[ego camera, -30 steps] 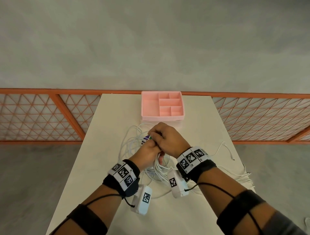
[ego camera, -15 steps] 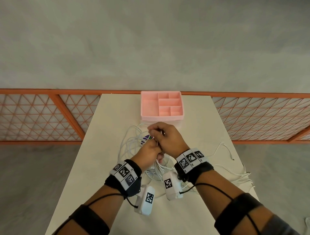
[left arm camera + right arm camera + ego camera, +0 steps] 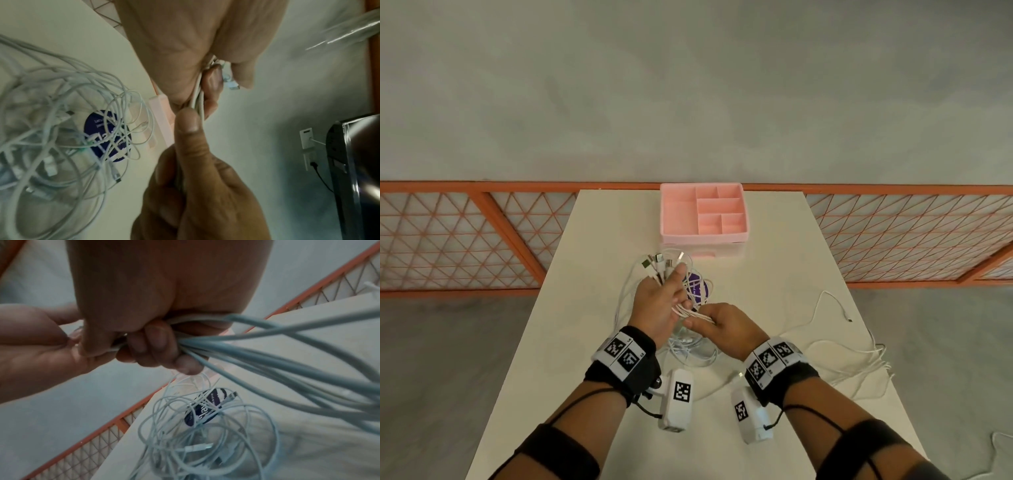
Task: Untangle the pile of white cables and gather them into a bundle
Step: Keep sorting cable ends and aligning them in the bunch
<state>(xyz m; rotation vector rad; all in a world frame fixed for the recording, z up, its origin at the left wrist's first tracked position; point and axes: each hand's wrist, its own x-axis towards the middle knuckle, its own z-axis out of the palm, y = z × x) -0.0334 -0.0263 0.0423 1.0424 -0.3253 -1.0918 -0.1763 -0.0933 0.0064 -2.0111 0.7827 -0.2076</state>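
Observation:
Several white cables (image 3: 690, 312) run as one bunch between my two hands above the table. My left hand (image 3: 658, 301) grips the bunch near its plug ends (image 3: 661, 261), which fan out beyond its fingers. My right hand (image 3: 717, 323) grips the same bunch (image 3: 267, 344) a little nearer to me, fingers curled round it. In the left wrist view the strands (image 3: 198, 95) pass between left fingers and right thumb. Loose loops of cable (image 3: 688, 349) lie on the table under the hands, over a purple round disc (image 3: 698, 286).
A pink compartment tray (image 3: 678, 236) stands on a white box at the table's far edge. More white cable (image 3: 832, 346) trails across the table (image 3: 571, 342) to its right edge and hangs over it. An orange lattice railing (image 3: 465, 236) runs behind.
The hands have come apart: the right hand slid back toward me along the bunch, while the left moved up and away, so the plug ends now show past its fingers.

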